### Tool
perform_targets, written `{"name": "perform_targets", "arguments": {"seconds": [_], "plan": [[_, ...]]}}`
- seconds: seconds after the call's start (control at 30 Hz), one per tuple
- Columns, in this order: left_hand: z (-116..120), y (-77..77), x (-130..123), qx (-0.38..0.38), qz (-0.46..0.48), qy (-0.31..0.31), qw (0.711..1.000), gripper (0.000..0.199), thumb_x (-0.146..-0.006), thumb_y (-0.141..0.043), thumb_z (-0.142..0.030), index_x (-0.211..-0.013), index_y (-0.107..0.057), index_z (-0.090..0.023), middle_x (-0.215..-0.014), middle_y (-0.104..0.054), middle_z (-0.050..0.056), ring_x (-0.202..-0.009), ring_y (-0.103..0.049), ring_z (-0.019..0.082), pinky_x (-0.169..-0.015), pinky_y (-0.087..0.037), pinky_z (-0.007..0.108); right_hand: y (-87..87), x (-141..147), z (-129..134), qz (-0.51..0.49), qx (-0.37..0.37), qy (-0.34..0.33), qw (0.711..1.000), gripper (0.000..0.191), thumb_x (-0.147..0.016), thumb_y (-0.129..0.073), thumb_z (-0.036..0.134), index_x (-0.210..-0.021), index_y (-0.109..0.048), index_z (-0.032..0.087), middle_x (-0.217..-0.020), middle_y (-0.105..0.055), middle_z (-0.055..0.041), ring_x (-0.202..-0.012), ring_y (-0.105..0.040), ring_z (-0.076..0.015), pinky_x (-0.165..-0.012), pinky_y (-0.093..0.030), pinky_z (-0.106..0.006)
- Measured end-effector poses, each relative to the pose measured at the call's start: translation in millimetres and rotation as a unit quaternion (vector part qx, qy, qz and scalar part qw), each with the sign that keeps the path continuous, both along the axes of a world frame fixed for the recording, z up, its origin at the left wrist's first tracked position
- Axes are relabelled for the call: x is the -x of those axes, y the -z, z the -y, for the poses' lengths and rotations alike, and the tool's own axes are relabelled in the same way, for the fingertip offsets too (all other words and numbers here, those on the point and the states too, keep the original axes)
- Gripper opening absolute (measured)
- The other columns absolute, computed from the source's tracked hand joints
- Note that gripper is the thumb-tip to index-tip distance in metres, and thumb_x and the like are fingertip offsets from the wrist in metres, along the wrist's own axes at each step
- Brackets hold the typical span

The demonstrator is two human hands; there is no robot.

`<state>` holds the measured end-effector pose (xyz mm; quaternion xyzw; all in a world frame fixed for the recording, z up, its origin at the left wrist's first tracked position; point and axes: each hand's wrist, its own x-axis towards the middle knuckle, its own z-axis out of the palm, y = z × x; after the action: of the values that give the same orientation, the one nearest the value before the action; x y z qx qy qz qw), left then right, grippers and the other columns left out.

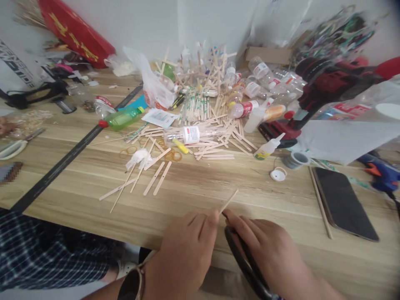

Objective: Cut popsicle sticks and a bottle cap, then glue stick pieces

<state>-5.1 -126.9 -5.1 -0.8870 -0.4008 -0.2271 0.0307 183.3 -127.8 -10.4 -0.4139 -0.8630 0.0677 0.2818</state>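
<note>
The fingers of the left hand [187,246] were closed in a pinch, thumb side uppermost, on the lower part of 1 thin light wooden stick [230,200]. The free end of the stick projected beyond the fingertips. Its long axis ran obliquely, away from the person and toward the right, above the table [193,187] close to its near edge. The visible length lay ahead of the gap between the 2 hands. The left hand was the nearer, being in contact with the stick.

The fingers of the right hand [271,246] were curled around the looped handle of 1 black-handled tool [240,256]. The index finger extended toward the lower end of the stick, and the tool's tip lay just beside the left fingertips. Contact between tip and stick could not be confirmed, nor could the opening of the tool.

Outward from the hands, 2 flat sticks [153,178] lay side by side, ahead and to the left. Farther ahead, 1 clear bottle [193,134] lay on its side among loose sticks. To the right, 1 wooden rod [321,202] lay along the left side of 1 phone [345,204]; 1 glue bottle [268,148] lay tilted beyond a white cap [278,175].
</note>
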Motion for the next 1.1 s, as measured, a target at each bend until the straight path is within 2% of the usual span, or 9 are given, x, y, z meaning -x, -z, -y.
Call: {"name": "perform_targets", "arguments": {"seconds": [0.07,0.2,0.27,0.4,0.5,0.67,0.73,0.8,1.1], "plan": [[-0.8,1.0,0.8,0.002,0.0,0.001,1.0,0.035,-0.092,-0.027,-0.003,-0.111,-0.057,-0.006,-0.068,-0.068,0.006,-0.057,-0.067,0.02,-0.05,-0.056,0.031,0.4,1.8,1.3,-0.077,0.148,0.019,0.986,0.039,-0.101,-0.033,0.029,-0.089,-0.068,0.016,-0.066,-0.071,-0.0051,-0.043,-0.064,-0.0146,-0.037,-0.049,-0.021],[-1.3,1.5,1.9,0.023,0.035,0.009,0.999,0.033,-0.098,-0.027,-0.01,-0.118,-0.053,-0.007,-0.078,-0.072,0.008,-0.065,-0.069,0.021,-0.056,-0.057,0.033,-2.5,7.8,7.8,-0.21,0.445,0.039,0.869,0.052,-0.101,-0.033,0.041,-0.062,-0.058,0.018,-0.068,-0.067,-0.0016,-0.038,-0.061,-0.0073,-0.034,-0.044,-0.014],[0.0,-0.7,1.1,0.066,0.095,0.01,0.993,0.031,-0.1,-0.03,-0.018,-0.12,-0.053,-0.01,-0.086,-0.074,0.009,-0.072,-0.07,0.021,-0.062,-0.057,0.033,-2.7,8.2,9.3,-0.215,0.391,0.04,0.894,0.044,-0.1,-0.037,0.039,-0.068,-0.059,0.018,-0.068,-0.066,-0.001,-0.04,-0.061,-0.0082,-0.036,-0.046,-0.015],[1.9,-9.3,-1.0,0.258,0.263,-0.02,0.93,0.028,-0.101,-0.035,-0.03,-0.114,-0.058,-0.02,-0.099,-0.073,0.006,-0.089,-0.068,0.018,-0.076,-0.053,0.028,-2.8,3.5,6.0,-0.094,0.083,0.038,0.991,0.021,-0.1,-0.041,0.027,-0.098,-0.061,0.02,-0.067,-0.068,-0.0001,-0.049,-0.063,-0.013,-0.044,-0.05,-0.022],[-3.0,-14.3,-0.7,0.444,0.343,-0.058,0.826,0.03,-0.099,-0.038,-0.038,-0.09,-0.061,-0.021,-0.075,-0.064,-0.001,-0.071,-0.06,0.014,-0.064,-0.046,0.024,-5.5,-1.0,1.0,0.036,-0.062,-0.002,0.997,0.027,-0.102,-0.032,0.019,-0.113,-0.056,0.015,-0.072,-0.071,-0.0024,-0.049,-0.062,-0.0145,-0.044,-0.046,-0.027],[-17.5,-16.1,3.4,0.7,0.515,0.007,0.494,0.037,-0.089,-0.051,-0.051,-0.069,-0.04,-0.022,-0.05,-0.023,-0.011,-0.044,-0.016,0.008,-0.041,-0.017,0.02,-2.8,-6.3,-2.1,0.091,-0.094,-0.012,0.991,0.029,-0.102,-0.029,0.017,-0.112,-0.055,0.011,-0.072,-0.071,-0.0028,-0.048,-0.06,-0.0134,-0.043,-0.043,-0.028],[-21.0,-15.6,5.4,0.691,0.579,0.028,0.432,0.04,-0.089,-0.053,-0.05,-0.067,-0.036,-0.022,-0.051,-0.02,-0.012,-0.044,-0.012,0.007,-0.041,-0.014,0.02,1.7,-7.4,-0.4,0.071,-0.074,-0.006,0.995,0.025,-0.102,-0.032,0.019,-0.112,-0.055,0.013,-0.07,-0.07,-0.0006,-0.048,-0.061,-0.0125,-0.044,-0.044,-0.027],[-22.0,-14.2,6.6,0.655,0.602,0.024,0.456,0.035,-0.09,-0.054,-0.048,-0.071,-0.041,-0.021,-0.05,-0.023,-0.012,-0.044,-0.012,0.007,-0.041,-0.014,0.019,4.4,-7.3,2.6,0.034,-0.042,0.008,0.999,0.02,-0.101,-0.039,0.018,-0.111,-0.055,0.016,-0.071,-0.071,0.0005,-0.05,-0.063,-0.0119,-0.047,-0.047,-0.025],[-14.6,-11.0,1.4,0.525,0.455,-0.068,0.716,0.032,-0.095,-0.046,-0.048,-0.09,-0.056,-0.018,-0.057,-0.036,-0.009,-0.049,-0.03,0.009,-0.044,-0.023,0.021,-17.2,10.6,10.3,-0.119,0.109,0.037,0.986,0.017,-0.095,-0.046,0.018,-0.094,-0.062,0.022,-0.071,-0.073,0.0002,-0.054,-0.068,-0.0121,-0.046,-0.052,-0.018]]}}
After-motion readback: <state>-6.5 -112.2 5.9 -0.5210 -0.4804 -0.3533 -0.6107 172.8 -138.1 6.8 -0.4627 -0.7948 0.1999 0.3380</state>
